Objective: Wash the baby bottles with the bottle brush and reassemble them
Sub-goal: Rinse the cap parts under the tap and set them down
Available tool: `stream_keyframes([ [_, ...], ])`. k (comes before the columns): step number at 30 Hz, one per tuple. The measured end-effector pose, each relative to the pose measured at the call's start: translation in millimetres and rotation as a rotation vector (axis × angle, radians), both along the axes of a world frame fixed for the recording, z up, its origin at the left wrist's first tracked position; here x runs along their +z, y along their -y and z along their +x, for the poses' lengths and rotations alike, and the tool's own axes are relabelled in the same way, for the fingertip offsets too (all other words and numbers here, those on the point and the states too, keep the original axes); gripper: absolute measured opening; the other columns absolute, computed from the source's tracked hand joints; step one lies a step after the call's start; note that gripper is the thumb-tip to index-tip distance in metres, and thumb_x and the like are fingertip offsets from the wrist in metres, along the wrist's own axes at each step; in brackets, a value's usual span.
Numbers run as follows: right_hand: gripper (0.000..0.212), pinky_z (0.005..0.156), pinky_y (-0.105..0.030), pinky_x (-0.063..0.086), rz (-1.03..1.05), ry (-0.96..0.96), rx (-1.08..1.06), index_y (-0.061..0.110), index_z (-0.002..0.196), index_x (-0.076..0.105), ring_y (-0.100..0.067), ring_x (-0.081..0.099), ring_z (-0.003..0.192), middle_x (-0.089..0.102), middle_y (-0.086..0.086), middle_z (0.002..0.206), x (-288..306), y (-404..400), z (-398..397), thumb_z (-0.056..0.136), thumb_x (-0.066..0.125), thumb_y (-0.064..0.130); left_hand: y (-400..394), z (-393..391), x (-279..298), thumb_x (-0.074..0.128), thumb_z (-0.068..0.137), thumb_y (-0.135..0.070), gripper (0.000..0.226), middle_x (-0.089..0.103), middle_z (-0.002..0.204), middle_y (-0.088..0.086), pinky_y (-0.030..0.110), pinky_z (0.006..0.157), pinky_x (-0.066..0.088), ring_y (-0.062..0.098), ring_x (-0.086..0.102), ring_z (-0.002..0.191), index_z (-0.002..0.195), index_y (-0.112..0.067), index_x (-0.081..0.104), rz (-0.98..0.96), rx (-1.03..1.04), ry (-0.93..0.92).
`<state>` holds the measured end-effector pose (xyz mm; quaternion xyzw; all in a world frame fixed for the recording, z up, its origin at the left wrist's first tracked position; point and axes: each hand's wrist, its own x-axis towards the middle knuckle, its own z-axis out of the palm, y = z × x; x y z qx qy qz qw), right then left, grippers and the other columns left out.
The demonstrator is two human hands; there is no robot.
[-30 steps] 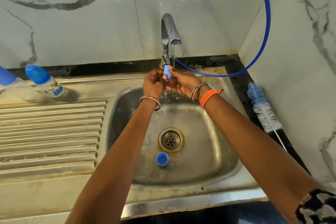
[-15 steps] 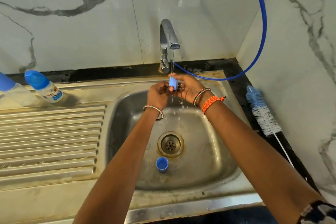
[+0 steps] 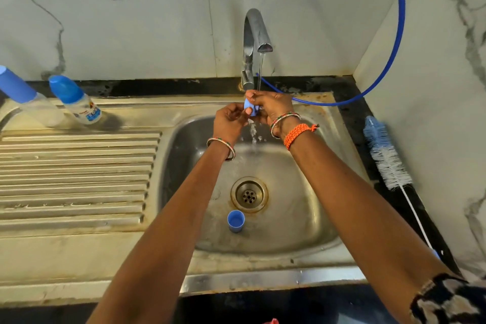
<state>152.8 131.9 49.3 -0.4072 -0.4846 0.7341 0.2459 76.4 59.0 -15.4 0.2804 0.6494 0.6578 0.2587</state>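
While water runs from the tap [image 3: 256, 42] in a thin stream, both hands meet under it at the back of the sink [image 3: 302, 221]; left hand [image 3: 230, 119] and right hand [image 3: 272, 108] each have fingers curled on the same small blue bottle part [image 3: 249, 108], so both grips are grasping it (which part exactly, cannot tell: mostly hidden by fingers); water splashes off below the hands into the basin. A blue cap [image 3: 236, 220] stands open side up on the basin floor, just beside the drain [image 3: 249, 194], near side and slightly left; nothing touching it. Two baby bottles with blue caps on are on the steel drainboard [image 3: 76, 179] at far left, close together: first baby bottle [image 3: 77, 101] with a printed label, second baby bottle [image 3: 23, 95] partly cut by the frame edge; both well apart from the hands. Bottle brush [image 3: 386, 155] lies on the dark desk [image 3: 355, 123] strip right of the sink, bristle head toward the wall, thin white handle running toward the near edge; untouched. Blue hose [image 3: 394, 42] loops from the tap base up along the right wall. Beaded bangles on both wrists, plus an orange woven band [image 3: 298, 134] on the right.
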Motion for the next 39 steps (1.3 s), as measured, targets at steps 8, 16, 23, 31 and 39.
stream_keyframes([
  [8,0.018,0.051,-0.038,0.057,0.096,0.156,-0.104,0.002,0.083,0.068,-0.029,0.067,0.071,0.069,-0.019,0.089,-6.4,2.9,-10.0,0.074,0.078,0.014,2.4,-4.4,-6.4,0.058,0.091,-0.005,0.015,0.070,0.078,-0.005,0.023,0.076,0.053,0.008,0.064,0.075,0.103,-0.004,0.066,0.043,0.037,-0.054],
  [16,0.010,0.049,-0.018,0.053,0.064,0.075,0.155,0.004,0.088,0.065,-0.014,0.058,0.067,0.062,-0.007,0.078,-5.2,-8.6,1.2,0.087,0.059,-0.003,6.4,-5.2,16.4,0.039,0.102,-0.019,0.025,0.073,0.076,0.004,0.020,0.069,0.057,0.011,0.069,0.069,0.102,-0.005,0.060,0.181,-0.125,0.765],
  [23,0.013,0.046,-0.019,0.051,-0.022,0.052,-0.064,-0.009,0.094,0.064,-0.016,0.057,0.061,0.061,-0.009,0.070,-19.6,-11.9,-0.4,0.084,0.065,0.000,-6.7,10.9,16.1,0.053,0.092,0.002,0.008,0.068,0.077,0.008,0.020,0.061,0.057,0.012,0.068,0.061,0.093,-0.003,0.059,0.164,0.040,0.776],
  [31,0.028,0.058,-0.019,0.041,0.309,0.365,0.356,0.003,0.103,0.068,-0.004,0.052,0.062,0.061,0.003,0.072,-22.4,-10.1,13.1,0.089,0.063,0.027,0.7,14.7,1.0,0.045,0.093,0.009,0.024,0.063,0.089,0.013,0.020,0.055,0.056,0.019,0.064,0.072,0.113,0.003,0.057,0.033,0.093,0.886],
  [39,0.018,0.080,-0.041,0.050,1.257,0.627,0.282,0.008,0.093,0.075,-0.034,0.063,0.090,0.070,-0.016,0.095,-32.0,-13.7,8.0,0.079,0.063,0.007,4.6,-2.2,9.9,0.045,0.096,-0.003,0.022,0.066,0.085,0.010,0.020,0.060,0.057,0.014,0.064,0.067,0.111,0.001,0.061,-0.013,0.028,0.883],
])
